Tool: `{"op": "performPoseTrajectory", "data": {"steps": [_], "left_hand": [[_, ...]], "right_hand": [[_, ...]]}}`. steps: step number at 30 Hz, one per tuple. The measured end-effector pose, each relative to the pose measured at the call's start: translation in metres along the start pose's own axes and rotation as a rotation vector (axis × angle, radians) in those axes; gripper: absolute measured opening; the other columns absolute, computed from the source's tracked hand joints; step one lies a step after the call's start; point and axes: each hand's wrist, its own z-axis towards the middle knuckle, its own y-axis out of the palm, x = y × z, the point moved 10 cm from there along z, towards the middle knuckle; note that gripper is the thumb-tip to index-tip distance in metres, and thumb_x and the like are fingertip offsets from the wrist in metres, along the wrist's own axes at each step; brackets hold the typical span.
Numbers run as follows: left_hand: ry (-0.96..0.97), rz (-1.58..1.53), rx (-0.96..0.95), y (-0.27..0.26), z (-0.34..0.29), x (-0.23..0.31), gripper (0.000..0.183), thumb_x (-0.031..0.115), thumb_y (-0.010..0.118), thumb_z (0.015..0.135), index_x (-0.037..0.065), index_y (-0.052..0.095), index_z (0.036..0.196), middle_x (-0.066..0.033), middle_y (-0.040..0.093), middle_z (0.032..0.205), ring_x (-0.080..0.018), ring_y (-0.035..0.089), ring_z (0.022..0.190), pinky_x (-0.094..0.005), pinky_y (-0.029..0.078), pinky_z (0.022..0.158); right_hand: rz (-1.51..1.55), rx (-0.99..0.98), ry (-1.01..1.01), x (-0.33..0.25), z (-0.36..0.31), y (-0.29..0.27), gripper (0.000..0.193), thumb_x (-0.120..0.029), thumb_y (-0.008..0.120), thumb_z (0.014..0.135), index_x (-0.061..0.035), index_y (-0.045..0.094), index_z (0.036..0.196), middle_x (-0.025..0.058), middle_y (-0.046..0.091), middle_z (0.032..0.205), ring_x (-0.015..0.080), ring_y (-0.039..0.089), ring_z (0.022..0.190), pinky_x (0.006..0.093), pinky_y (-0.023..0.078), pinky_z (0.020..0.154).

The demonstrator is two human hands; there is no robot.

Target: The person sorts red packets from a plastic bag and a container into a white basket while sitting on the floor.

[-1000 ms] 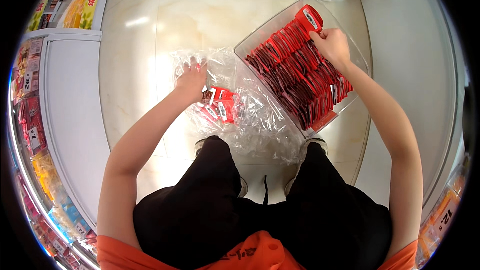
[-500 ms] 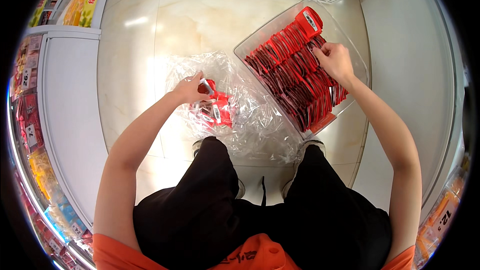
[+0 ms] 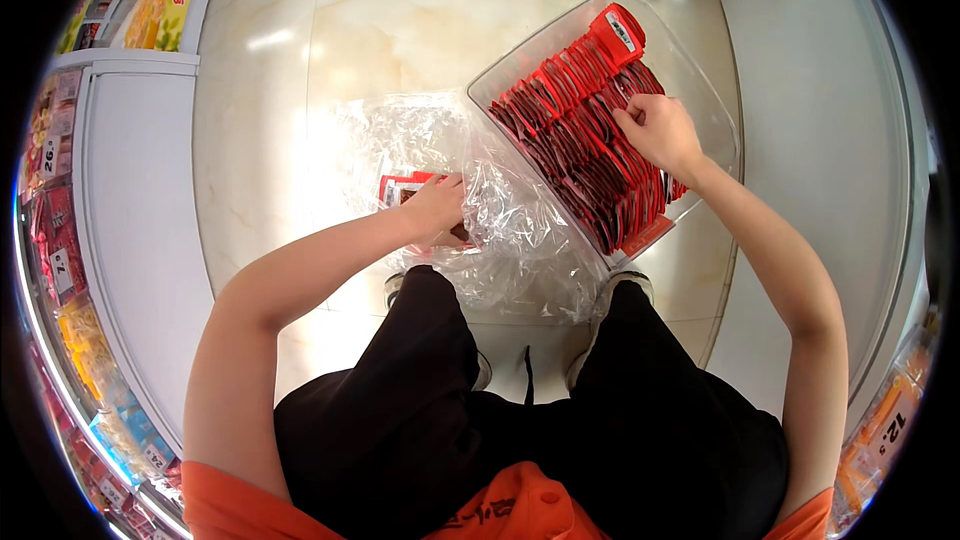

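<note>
The hands (image 3: 660, 132) are over red packets (image 3: 562, 155), loose left, rowed right.

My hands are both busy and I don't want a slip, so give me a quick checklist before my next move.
1. Clear bin upright, open side up: ok.
2. Bare room inside for the right hand: ok, along the bin's right side.
3. Right hand at the packed red packets: ok, at the rows' upper right part.
4. Left hand at the loose packets: ok.
5. Left hand's grip: cannot tell, fingertips hidden.
6. Crumpled clear plastic well away from the bin: not ok, it lies right beside it.
</note>
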Motion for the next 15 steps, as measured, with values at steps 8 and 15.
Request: {"op": "performPoseTrajectory", "data": {"steps": [8, 15], "left_hand": [[-0.271, -0.118, -0.407, 0.0, -0.003, -0.016, 0.064, 0.042, 0.081, 0.061, 0.005, 0.059, 0.108, -0.0133, 0.054, 0.112, -0.0321, 0.051, 0.107, -0.0403, 0.045, 0.091], [-0.389, -0.327, -0.519, -0.017, -0.012, -0.018, 0.065, 0.03, 0.084, 0.053, 0.003, 0.059, 0.105, -0.0133, 0.063, 0.098, -0.0279, 0.061, 0.095, -0.0381, 0.049, 0.084]], "right_hand": [[-0.02, -0.022, 0.016, 0.001, -0.005, 0.0, 0.025, -0.023, 0.061, 0.082, -0.0023, 0.063, 0.069, 0.0151, 0.062, 0.063, 0.0335, 0.062, 0.063, 0.0421, 0.05, 0.064], [-0.032, -0.016, 0.016, 0.001, -0.005, -0.006, 0.024, -0.023, 0.061, 0.082, -0.0024, 0.063, 0.069, 0.0151, 0.062, 0.063, 0.0334, 0.061, 0.061, 0.042, 0.049, 0.062]]}}
